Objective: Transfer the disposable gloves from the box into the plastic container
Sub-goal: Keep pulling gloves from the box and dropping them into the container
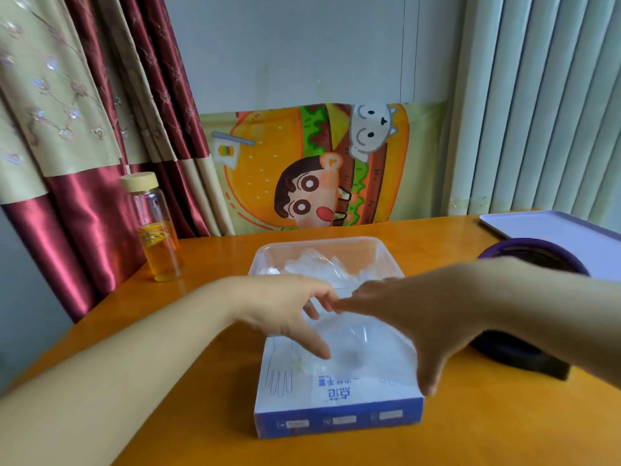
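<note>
Low on the orange worktop, a flat blue-and-white box, printed top facing up. Just behind it, the clear plastic container, lidless, with a crumpled heap of gloves inside. Above the box, left hand reaching in from the left and right hand from the right, fingertips meeting over the box's far edge. Beneath them, one thin clear glove, puffed up out of the box's top. Left thumb pointing down onto the film; right thumb down beside the box's right edge. Grip of each hand blurred: fingers mostly stretched out at the glove's upper edge, but whether pinching or only touching, cannot tell. At far left, a glass bottle with a pale lid and yellow liquid. At far right, a lilac tray and a dark round object with a purple rim. On the wall behind, a cartoon poster.
</note>
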A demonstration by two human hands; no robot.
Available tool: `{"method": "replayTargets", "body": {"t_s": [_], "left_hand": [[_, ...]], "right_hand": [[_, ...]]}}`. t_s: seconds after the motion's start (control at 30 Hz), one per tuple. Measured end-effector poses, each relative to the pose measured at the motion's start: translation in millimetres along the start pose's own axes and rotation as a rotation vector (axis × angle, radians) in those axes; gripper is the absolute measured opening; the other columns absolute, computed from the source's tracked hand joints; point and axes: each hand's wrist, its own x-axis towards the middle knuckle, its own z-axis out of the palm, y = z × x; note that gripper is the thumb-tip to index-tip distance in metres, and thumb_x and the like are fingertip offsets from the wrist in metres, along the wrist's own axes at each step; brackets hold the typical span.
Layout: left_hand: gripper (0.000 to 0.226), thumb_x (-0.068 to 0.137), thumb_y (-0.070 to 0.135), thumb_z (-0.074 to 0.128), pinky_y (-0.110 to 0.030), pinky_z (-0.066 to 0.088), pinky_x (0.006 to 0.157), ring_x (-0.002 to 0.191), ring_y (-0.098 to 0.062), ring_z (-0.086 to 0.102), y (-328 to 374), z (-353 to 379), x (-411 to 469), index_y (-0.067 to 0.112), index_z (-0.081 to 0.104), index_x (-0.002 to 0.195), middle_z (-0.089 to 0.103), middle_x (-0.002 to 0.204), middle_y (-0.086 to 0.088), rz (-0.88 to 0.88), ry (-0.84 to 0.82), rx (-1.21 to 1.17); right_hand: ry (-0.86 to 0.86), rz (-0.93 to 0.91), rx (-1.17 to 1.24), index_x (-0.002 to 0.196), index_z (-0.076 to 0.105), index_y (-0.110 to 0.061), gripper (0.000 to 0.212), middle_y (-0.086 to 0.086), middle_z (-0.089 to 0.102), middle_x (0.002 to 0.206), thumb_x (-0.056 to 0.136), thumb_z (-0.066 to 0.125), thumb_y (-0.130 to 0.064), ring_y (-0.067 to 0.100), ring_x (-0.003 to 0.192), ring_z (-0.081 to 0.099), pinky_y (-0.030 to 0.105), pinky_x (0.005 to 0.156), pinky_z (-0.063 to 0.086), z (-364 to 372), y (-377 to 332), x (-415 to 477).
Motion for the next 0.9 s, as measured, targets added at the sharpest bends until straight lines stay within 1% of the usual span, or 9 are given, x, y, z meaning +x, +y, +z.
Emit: {"method": "replayTargets", "body": {"t_s": [0.07,0.17,0.27,0.37,0.53,0.63,0.7,0.8,0.9], "left_hand": [[0.042,0.083,0.039,0.071,-0.023,0.048,0.091,0.103,0.000,0.052,-2.1,11.3,2.0,0.031,0.053,0.121,0.049,0.108,0.020,0.015,0.075,0.118],[0.016,0.094,0.029,0.058,-0.017,0.045,0.081,0.097,-0.007,0.057,-3.3,11.3,-2.5,0.022,0.063,0.107,0.056,0.096,0.014,0.058,0.211,0.098],[0.016,0.094,0.028,0.058,-0.004,0.042,0.069,0.081,0.009,0.058,-3.7,-2.3,-13.3,0.018,0.066,0.103,0.061,0.094,0.018,0.090,0.364,-0.096],[0.020,0.094,0.031,0.056,-0.007,0.046,0.068,0.079,0.008,0.061,-4.4,-12.1,-23.4,0.017,0.067,0.103,0.068,0.098,0.010,0.154,0.471,-0.398],[0.024,0.098,0.032,0.049,-0.022,0.052,0.088,0.106,-0.010,0.062,-9.5,-23.1,-25.8,0.023,0.064,0.114,0.067,0.113,0.007,0.128,0.637,-0.644],[0.065,0.081,0.073,0.044,-0.036,0.038,0.107,0.125,-0.007,0.048,-17.4,-34.3,-25.9,0.033,0.052,0.132,0.054,0.133,0.013,0.156,0.640,-0.767],[0.088,0.063,0.084,0.057,-0.035,0.043,0.104,0.121,-0.004,0.054,-20.6,-41.8,-28.4,0.035,0.047,0.136,0.056,0.133,0.015,0.228,0.520,-0.783],[0.054,0.078,0.051,0.071,-0.012,0.047,0.086,0.108,0.005,0.059,-14.4,-48.8,-31.3,0.031,0.055,0.126,0.061,0.124,0.014,0.188,0.503,-0.529],[0.018,0.092,0.033,0.060,-0.018,0.047,0.071,0.093,-0.010,0.065,-15.4,-49.8,-21.9,0.021,0.067,0.104,0.070,0.103,0.001,0.032,0.750,-0.278]], "right_hand": [[0.153,-0.015,-0.175,0.148,-0.013,-0.038,0.110,0.001,0.006,0.158,0.080,0.073,-0.029,0.026,0.143,0.017,0.044,0.113,0.029,16.8,-6.5,9.6],[0.563,-0.116,-0.288,0.149,0.014,-0.033,0.074,0.004,0.045,0.139,0.092,0.056,-0.014,0.023,0.122,0.047,0.038,0.099,0.045,22.1,-3.2,25.3],[0.808,-0.134,-0.068,0.128,0.052,-0.028,0.036,-0.005,0.065,0.109,0.095,0.053,-0.015,0.017,0.097,0.061,0.030,0.080,0.050,4.7,6.2,23.1],[0.927,-0.147,0.181,0.118,0.061,-0.023,0.026,-0.005,0.067,0.104,0.093,0.058,-0.016,0.012,0.092,0.063,0.025,0.078,0.050,-8.7,13.7,20.2],[1.006,-0.107,0.569,0.106,0.063,-0.020,0.015,-0.006,0.069,0.087,0.092,0.059,-0.020,0.010,0.081,0.066,0.026,0.077,0.054,-25.2,20.2,23.0],[1.043,-0.056,0.747,0.090,0.070,-0.013,0.016,-0.003,0.070,0.078,0.092,0.058,-0.025,0.015,0.075,0.067,0.033,0.075,0.055,-33.7,26.2,31.1],[1.008,-0.012,0.901,0.082,0.071,-0.012,0.024,0.001,0.069,0.075,0.091,0.060,-0.032,0.020,0.074,0.065,0.038,0.078,0.055,-34.1,30.2,38.2],[0.903,0.027,1.169,0.083,0.070,-0.006,0.032,0.010,0.071,0.079,0.089,0.062,-0.036,0.020,0.073,0.065,0.040,0.082,0.054,-30.5,37.9,48.7],[0.758,0.020,1.358,0.089,0.071,-0.004,0.026,0.021,0.069,0.093,0.091,0.057,-0.025,0.028,0.079,0.059,0.049,0.089,0.049,-24.8,43.3,57.1]]}}
